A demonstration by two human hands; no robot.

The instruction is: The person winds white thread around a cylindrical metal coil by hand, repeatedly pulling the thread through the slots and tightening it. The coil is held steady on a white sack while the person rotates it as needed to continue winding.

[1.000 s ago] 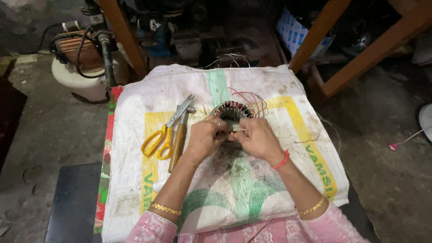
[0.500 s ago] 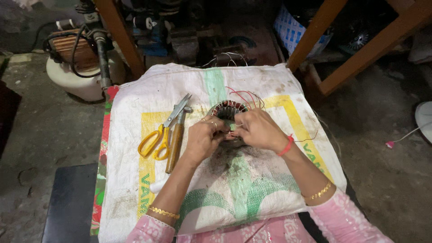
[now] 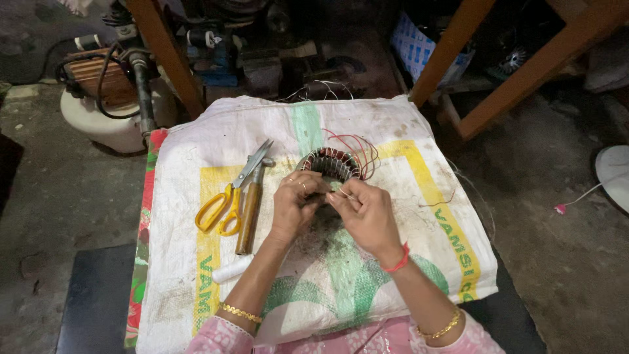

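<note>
A round motor stator (image 3: 333,162) wound with copper-red wire rests on a white woven sack (image 3: 393,255) spread over a low table. Thin red wire ends (image 3: 363,147) loop out of its right side. My left hand (image 3: 296,204) grips the stator's near rim, fingers curled over it. My right hand (image 3: 365,216) is beside it, thumb and forefinger pinching a thin pale strand (image 3: 345,194) at the stator's near edge. The stator's near half is hidden behind both hands.
Yellow-handled scissors (image 3: 229,196) and a wooden-handled tool (image 3: 250,208) lie left of my hands. A white spool (image 3: 230,269) lies near my left forearm. Wooden table legs (image 3: 164,56), machine parts and a white container (image 3: 108,121) stand beyond the sack. Concrete floor lies on both sides.
Both hands stay on the stator. My right hand has shifted a little toward me and now pinches the strand at the near rim. The view has shifted slightly.
</note>
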